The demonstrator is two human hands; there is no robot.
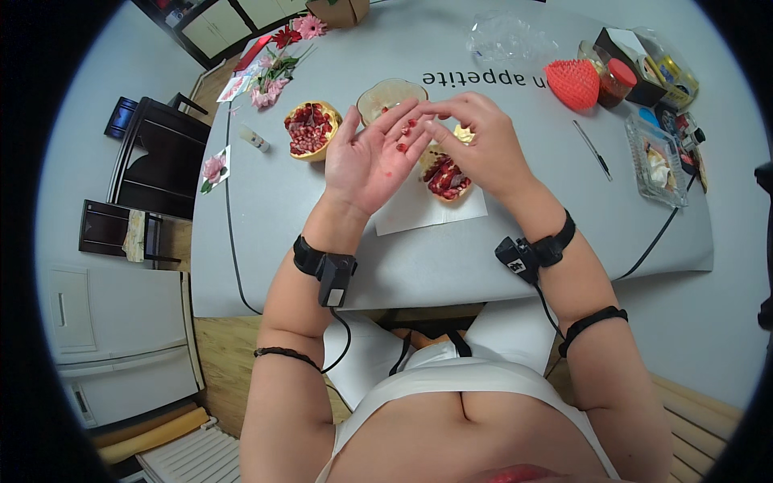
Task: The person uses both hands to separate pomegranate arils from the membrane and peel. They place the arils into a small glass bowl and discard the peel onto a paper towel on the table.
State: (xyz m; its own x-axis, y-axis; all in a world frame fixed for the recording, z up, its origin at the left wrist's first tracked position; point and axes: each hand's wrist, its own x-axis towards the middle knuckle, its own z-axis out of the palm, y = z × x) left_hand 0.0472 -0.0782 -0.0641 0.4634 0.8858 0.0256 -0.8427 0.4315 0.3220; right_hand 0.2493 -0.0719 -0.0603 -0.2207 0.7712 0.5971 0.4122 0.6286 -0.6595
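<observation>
My left hand is turned palm up above the table, with several red pomegranate seeds on its fingers and palm. Close over its fingertips is my right hand, its thumb and forefinger bent and slightly apart; I see nothing between them. Partly under my right hand, an opened pomegranate piece lies on a white sheet. Behind my left fingers stands a scalloped glass bowl, its inside mostly hidden. A cut pomegranate half sits left of my left hand, seeds showing.
Flowers and a small tube lie at the left. Toward the right are a pen, a red foam net, a red-lidded jar and a clear plastic box. Clear plastic wrap rests at the back.
</observation>
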